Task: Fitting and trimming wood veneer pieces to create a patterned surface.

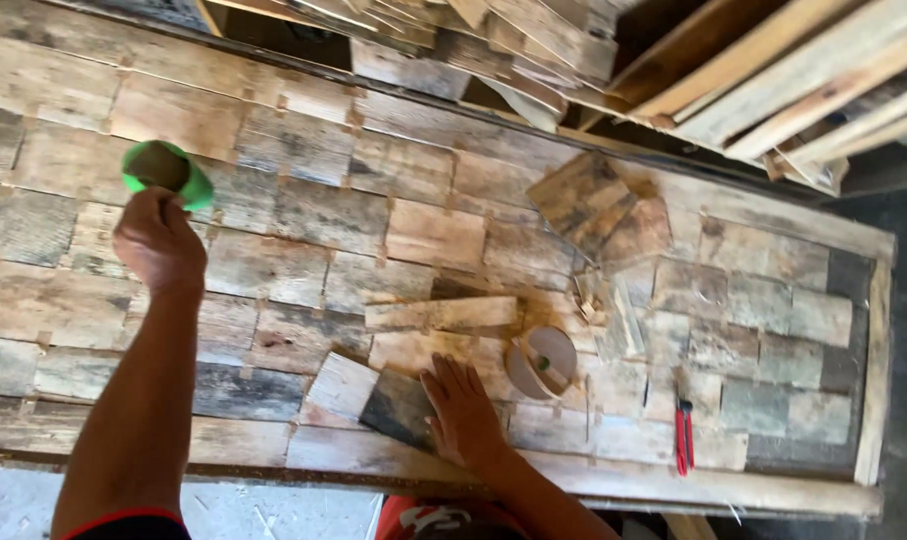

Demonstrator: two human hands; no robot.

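The left hand (159, 240) is gripping a green cup (167, 172) with fingers curled around it, over the panel's far left part; tipped, it could be spilling onto the wood. The right hand (462, 408), fingers spread flat, is pressing a dark wood tile (399, 405) near the near edge, where it could be sliding off. Loose offcuts (599, 205), a tape roll (541, 362) and a red cutter (684, 436) are crowding the right part of the long wooden panel (64, 150)
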